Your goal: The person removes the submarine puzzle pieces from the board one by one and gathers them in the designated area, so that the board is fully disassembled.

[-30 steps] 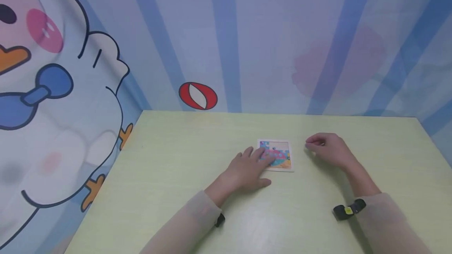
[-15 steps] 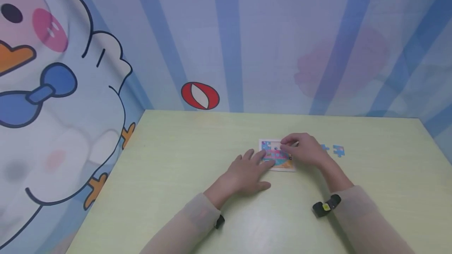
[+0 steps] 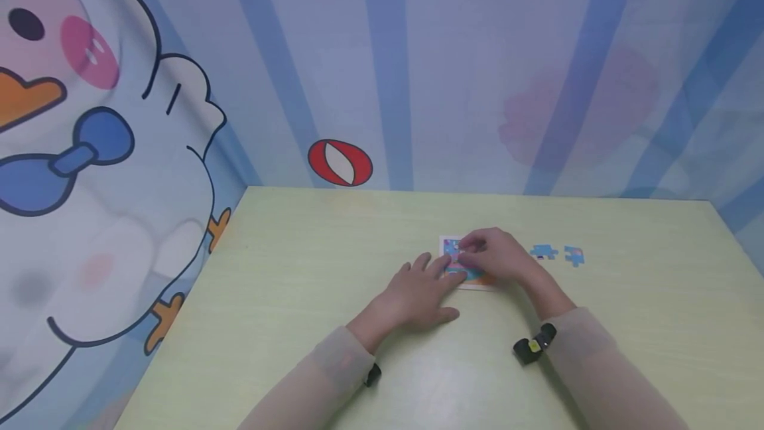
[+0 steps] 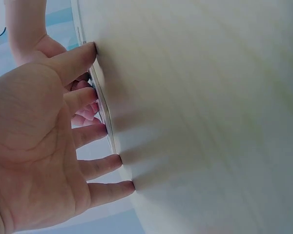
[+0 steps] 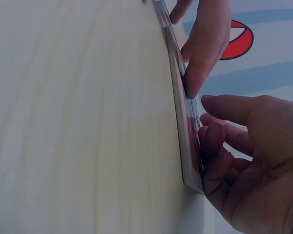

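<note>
A small white-framed jigsaw (image 3: 442, 245) with a pink and blue picture lies on the table. Spread fingers of my left hand (image 3: 418, 292) rest on its left part, palm down; in the left wrist view the left hand (image 4: 44, 141) touches the board's edge and the table with its fingertips. Above the upper middle of the jigsaw, my right hand (image 3: 498, 256) pinches a puzzle piece, mostly hidden by the fingers. Seen from the right wrist, the right hand (image 5: 263, 151) has its thumb and index tips close over the board (image 5: 185, 161), other fingers curled at its edge.
Two loose blue puzzle pieces, one (image 3: 544, 251) nearer the board and one (image 3: 574, 255) farther right, lie on the pale table (image 3: 298, 251). A printed cloth (image 3: 453, 85) hangs behind the table's back edge and along its left side.
My right hand has moved left from beside the jigsaw to over it, uncovering the two loose pieces. The left hand stays on the board. The head view has shifted slightly.
</note>
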Motion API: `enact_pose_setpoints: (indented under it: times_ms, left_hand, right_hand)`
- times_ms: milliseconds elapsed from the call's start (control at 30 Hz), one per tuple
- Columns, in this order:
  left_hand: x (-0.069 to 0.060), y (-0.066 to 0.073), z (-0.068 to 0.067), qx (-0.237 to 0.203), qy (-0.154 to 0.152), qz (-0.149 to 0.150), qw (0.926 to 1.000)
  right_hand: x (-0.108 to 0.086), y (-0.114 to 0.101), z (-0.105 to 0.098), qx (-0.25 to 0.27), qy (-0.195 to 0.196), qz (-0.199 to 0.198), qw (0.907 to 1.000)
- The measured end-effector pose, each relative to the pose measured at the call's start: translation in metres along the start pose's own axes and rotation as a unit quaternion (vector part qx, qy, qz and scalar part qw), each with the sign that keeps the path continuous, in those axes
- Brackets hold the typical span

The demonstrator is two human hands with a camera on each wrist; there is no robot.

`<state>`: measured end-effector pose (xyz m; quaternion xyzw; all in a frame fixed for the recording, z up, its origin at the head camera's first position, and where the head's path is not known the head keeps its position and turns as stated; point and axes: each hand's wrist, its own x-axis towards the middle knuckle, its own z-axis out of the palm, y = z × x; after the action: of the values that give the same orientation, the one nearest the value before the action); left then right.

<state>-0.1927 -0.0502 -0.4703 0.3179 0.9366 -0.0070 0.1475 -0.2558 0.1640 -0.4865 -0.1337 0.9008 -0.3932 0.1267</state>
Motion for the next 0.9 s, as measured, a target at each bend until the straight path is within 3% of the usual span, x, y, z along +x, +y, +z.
enact_pose_setpoints:
  times_ms: [400,900]
  left_hand:
    - [0.0008,0.0011,-0.0015,0.016,0.000,-0.001,0.9999]
    - [0.0016,0.0004,-0.0011,-0.003,-0.004,-0.001,1.0000]
  right_hand:
    - [0.0055,-0.0083,0.0041,-0.036,0.001,0.022,0.9991]
    - [0.0087,-0.0066,0.0071,-0.031,0.004,0.026,0.9992]
